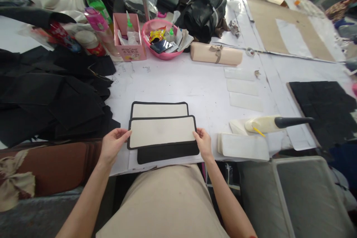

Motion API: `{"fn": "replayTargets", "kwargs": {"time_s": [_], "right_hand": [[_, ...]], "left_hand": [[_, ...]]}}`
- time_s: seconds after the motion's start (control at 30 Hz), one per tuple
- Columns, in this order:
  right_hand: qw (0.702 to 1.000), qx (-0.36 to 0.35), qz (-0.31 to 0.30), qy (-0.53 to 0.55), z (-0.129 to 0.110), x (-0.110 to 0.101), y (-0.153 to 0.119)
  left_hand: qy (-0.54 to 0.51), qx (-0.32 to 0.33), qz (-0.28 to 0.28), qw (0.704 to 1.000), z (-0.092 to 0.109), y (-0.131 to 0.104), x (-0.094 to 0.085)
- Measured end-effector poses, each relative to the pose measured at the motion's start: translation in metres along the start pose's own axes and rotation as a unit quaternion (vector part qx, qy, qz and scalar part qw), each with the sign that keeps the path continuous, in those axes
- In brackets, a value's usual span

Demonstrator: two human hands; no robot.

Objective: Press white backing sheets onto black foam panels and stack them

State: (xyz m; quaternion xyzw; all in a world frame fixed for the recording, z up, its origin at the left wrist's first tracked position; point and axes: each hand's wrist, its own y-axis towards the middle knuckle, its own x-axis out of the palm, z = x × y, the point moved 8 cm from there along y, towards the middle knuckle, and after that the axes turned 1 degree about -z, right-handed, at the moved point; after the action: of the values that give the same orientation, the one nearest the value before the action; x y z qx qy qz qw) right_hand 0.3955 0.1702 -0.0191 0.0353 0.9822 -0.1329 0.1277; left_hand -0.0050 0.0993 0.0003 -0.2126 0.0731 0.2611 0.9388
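Observation:
A cream panel with a black border [161, 132] is held level between my two hands. My left hand [115, 142] pinches its left edge, and my right hand [203, 142] pinches its right edge. Behind it, partly covered, lies a similar black-bordered cream panel [159, 110] on the white table. A black piece [169, 152] shows beneath the held panel, towards the table's front edge. Right of my right hand sits a stack of white rectangular pieces [244, 146].
Black sheets [41, 89] are heaped at left, above brown panels [55, 167]. A pink basin [167, 55], a pink box [130, 52] and a beige roll [216, 53] stand behind. At right are a black-handled tool [279, 122] and a grey bin [309, 197].

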Motion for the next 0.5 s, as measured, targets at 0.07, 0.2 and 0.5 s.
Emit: {"fn": "replayTargets", "kwargs": {"time_s": [0.07, 0.2, 0.5], "right_hand": [[1.000, -0.022, 0.006, 0.000, -0.009, 0.011, 0.023], [0.996, -0.060, 0.019, -0.063, -0.022, 0.029, 0.061], [0.942, -0.103, 0.050, -0.316, -0.023, 0.040, 0.080]], "left_hand": [[-0.008, 0.020, 0.006, 1.000, 0.013, 0.022, 0.002], [-0.006, 0.032, 0.025, 0.999, 0.022, 0.065, 0.009], [0.175, 0.065, 0.088, 0.978, -0.003, 0.099, 0.016]]}}
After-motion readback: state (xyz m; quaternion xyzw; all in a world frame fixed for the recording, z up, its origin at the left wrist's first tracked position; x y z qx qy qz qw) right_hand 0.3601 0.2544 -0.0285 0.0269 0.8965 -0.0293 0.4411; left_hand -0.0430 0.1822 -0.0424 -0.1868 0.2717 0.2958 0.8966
